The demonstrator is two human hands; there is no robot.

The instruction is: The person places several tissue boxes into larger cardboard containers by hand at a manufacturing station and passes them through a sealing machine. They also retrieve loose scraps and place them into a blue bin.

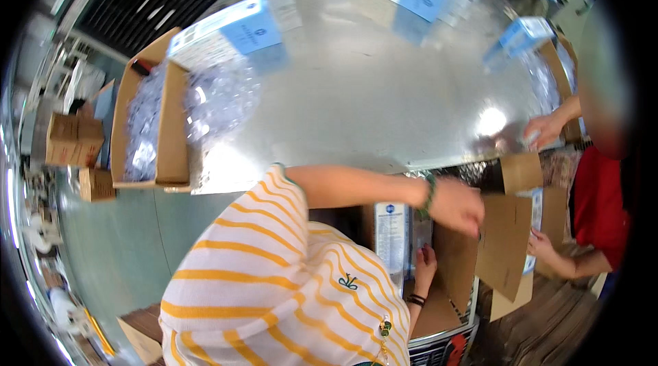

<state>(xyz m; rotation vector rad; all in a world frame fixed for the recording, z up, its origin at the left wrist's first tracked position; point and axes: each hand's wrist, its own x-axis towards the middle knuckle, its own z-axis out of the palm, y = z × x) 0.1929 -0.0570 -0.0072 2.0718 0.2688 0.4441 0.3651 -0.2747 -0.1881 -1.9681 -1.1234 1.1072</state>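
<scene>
My left arm reaches across to the right, a green beaded bracelet on its wrist. My left hand (454, 207) is closed over an open brown cardboard box (458, 266); what its curled fingers hold, if anything, is hidden. Lower down, inside that box, my right hand (423, 266) wears a dark band, its thumb and fingers apart near the inner side of a white-and-blue carton (392, 239). That carton stands upright at the box's left side. A brown flap (504, 242) stands to the right of my left hand.
On the metal table (356, 92) stand blue-and-white cartons (253, 27) and a cardboard tray of clear plastic pieces (175, 136), some spilled beside it. A co-worker in red at the right has one hand (545, 131) at the table edge, another (541, 246) at a carton. Flattened cardboard (548, 318) is stacked lower right.
</scene>
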